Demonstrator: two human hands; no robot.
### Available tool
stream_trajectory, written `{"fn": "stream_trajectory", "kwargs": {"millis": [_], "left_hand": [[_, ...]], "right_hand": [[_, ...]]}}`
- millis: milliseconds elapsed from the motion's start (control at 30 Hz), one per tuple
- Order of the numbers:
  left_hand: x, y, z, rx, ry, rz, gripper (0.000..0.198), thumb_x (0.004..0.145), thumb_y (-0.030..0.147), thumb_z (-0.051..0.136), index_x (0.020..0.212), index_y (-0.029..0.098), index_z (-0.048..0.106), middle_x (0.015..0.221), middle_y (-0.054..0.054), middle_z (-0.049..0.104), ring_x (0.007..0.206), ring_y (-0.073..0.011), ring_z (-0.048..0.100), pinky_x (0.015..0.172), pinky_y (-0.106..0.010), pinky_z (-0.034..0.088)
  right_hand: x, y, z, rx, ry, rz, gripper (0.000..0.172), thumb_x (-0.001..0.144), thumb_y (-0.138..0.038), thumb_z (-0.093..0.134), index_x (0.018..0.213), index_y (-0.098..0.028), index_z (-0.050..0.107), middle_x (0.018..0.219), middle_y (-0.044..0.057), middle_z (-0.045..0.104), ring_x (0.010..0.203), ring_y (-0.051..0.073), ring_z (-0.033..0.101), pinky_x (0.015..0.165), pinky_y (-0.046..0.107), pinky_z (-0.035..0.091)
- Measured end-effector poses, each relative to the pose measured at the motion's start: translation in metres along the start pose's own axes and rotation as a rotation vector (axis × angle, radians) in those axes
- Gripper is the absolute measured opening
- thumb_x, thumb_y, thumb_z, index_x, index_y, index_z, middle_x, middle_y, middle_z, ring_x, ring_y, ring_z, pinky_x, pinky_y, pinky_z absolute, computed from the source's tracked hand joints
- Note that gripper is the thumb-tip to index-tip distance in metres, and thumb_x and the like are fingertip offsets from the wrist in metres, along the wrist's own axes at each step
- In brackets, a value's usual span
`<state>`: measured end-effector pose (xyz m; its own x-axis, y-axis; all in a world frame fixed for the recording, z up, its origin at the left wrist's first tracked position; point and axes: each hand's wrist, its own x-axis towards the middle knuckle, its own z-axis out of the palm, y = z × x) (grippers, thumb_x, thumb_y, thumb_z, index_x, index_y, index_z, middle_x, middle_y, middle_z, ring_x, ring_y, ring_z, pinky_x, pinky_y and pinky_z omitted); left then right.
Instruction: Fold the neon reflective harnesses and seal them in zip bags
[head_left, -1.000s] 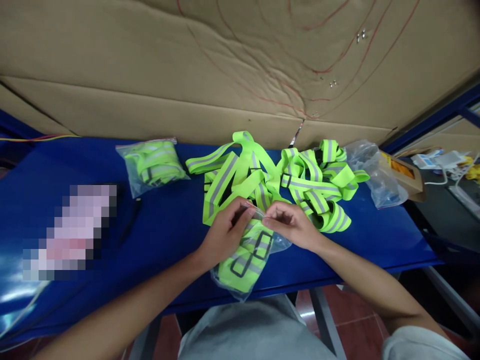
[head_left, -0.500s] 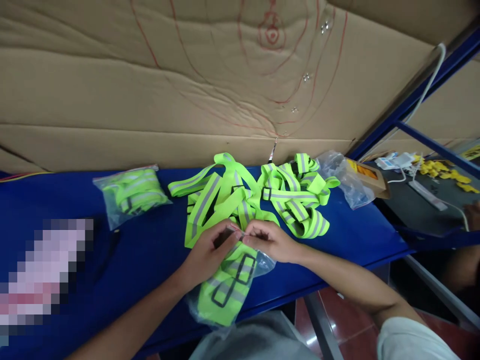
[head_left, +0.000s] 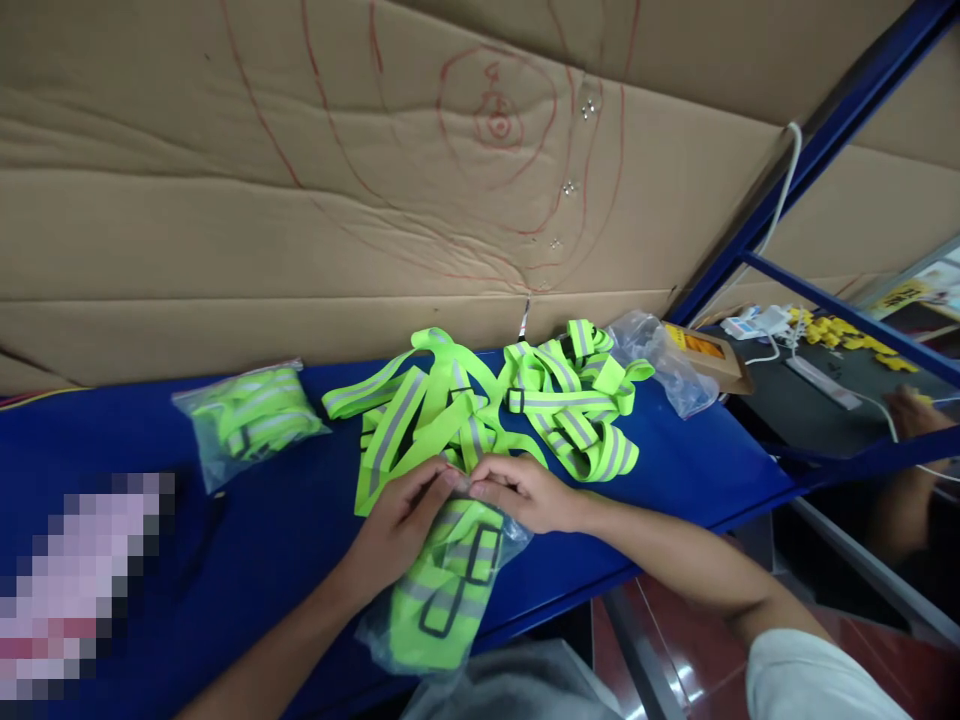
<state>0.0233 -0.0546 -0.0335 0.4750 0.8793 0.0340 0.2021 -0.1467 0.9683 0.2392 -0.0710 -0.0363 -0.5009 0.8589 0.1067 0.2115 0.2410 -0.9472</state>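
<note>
A clear plastic bag hangs over the near table edge, with a folded neon-green reflective strap and its black buckles inside. Both my left hand and my right hand pinch the bag's top edge, fingertips close together. Just beyond my hands lies a loose heap of green reflective straps with grey stripes. A second tangled pile of straps is to its right. At the left rests another bagged strap.
The blue table backs onto a cardboard wall with red drawn rings. A crumpled plastic bag and a cardboard box stand by the blue frame. Beyond it, a co-worker's hand is near yellow pieces.
The camera view has tilted and shifted, so the scene sits lower and further left. My fingers keep pinching the bag's top edge, my hands slightly closer together. The co-worker's hand shows more.
</note>
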Motion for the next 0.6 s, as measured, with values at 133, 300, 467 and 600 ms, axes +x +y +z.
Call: {"fn": "stream_trajectory", "kwargs": {"millis": [133,300,467,600], "left_hand": [[-0.008,0.011,-0.01,-0.147,-0.223,-0.041,0.063,0.082,0.058,0.076,0.133,0.027,0.056,0.124,-0.008,0.068,0.112,-0.0258,0.066,0.093,-0.036,0.055],[-0.011,0.034,-0.034,0.003,-0.053,-0.036,0.078,0.074,0.047,0.086,0.139,0.029,0.048,0.136,-0.012,0.064,0.121,-0.0297,0.065,0.096,-0.04,0.058],[0.027,0.033,-0.092,0.217,0.262,0.027,0.083,0.074,0.057,0.084,0.142,0.024,0.052,0.13,-0.013,0.068,0.114,-0.0308,0.067,0.082,-0.034,0.059],[0.043,0.007,-0.126,0.38,0.454,0.004,0.073,0.083,0.057,0.076,0.139,0.015,0.055,0.131,-0.017,0.067,0.109,-0.0299,0.067,0.072,-0.029,0.055]], "right_hand": [[-0.006,-0.012,-0.006,-0.07,0.247,-0.037,0.037,0.103,-0.053,0.05,0.094,-0.019,0.061,0.066,-0.004,0.05,0.056,0.01,0.042,0.052,0.023,0.033],[-0.027,-0.049,-0.079,-0.612,0.411,-0.207,0.03,0.107,-0.033,0.041,0.115,-0.022,0.068,0.099,0.007,0.071,0.09,0.019,0.066,0.083,0.031,0.05],[-0.087,-0.029,-0.186,-1.199,0.868,0.138,0.037,0.1,-0.029,0.047,0.131,-0.016,0.062,0.126,0.02,0.065,0.12,0.032,0.06,0.102,0.046,0.045],[-0.151,0.03,-0.226,-1.316,1.048,0.672,0.07,0.088,-0.049,0.067,0.146,-0.013,0.05,0.139,0.036,0.054,0.114,0.045,0.061,0.083,0.053,0.046]]}}
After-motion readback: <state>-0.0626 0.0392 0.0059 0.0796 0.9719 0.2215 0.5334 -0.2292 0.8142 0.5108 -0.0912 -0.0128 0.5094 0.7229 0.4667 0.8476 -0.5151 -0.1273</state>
